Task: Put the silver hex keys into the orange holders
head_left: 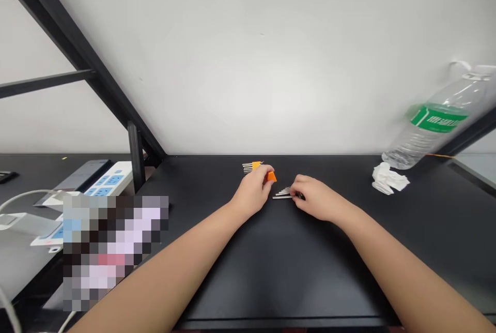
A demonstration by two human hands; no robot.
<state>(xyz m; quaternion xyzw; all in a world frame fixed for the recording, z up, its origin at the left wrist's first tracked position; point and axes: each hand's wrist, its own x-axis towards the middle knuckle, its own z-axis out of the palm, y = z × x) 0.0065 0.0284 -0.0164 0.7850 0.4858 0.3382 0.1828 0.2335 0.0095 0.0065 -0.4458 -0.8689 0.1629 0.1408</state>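
Note:
My left hand (254, 191) is closed, with thumb and fingers pinching a small orange plastic holder (272, 177). Just beyond its knuckles lies a set of thin metal hex keys (247, 168) in an orange clip (256, 165). To the right, my right hand (313, 196) rests low over the table with its fingers curled onto loose hex keys (282, 194). These keys lie side by side in a fan, their shafts pointing left toward my left hand. My right fingertips cover their other ends, so how many they grip is hidden.
The black table (287, 271) meets a pale wall at the back. A clear bottle with a green label (439, 118) leans at the right, with a crumpled tissue (388, 179) beside it. White power strips (110, 180) and cables lie left, past a black metal post (135, 154).

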